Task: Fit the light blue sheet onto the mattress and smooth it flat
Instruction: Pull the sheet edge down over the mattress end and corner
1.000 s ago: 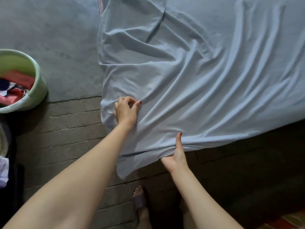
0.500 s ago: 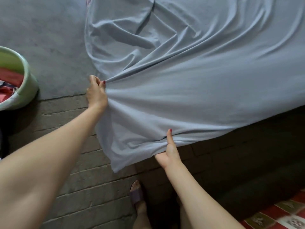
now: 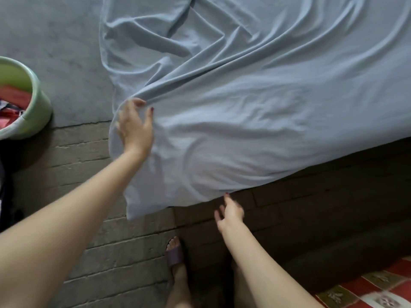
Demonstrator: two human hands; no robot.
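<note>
Sheet [image 3: 255,130] covers the mattress corner, creased. Left hand [image 3: 135,125] lies spread on it near the corner; right hand [image 3: 230,213] hangs open just below its hem. Best sweep outward from that corner.

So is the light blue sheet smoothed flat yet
No. The light blue sheet is spread but rumpled, with deep folds fanning out from beside the left hand.

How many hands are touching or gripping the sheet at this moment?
1 at most. The left hand lies open on the light blue sheet near its corner, blurred, not gripping. The right hand is open just below the sheet's hanging edge; any fingertip contact is unclear.
</note>
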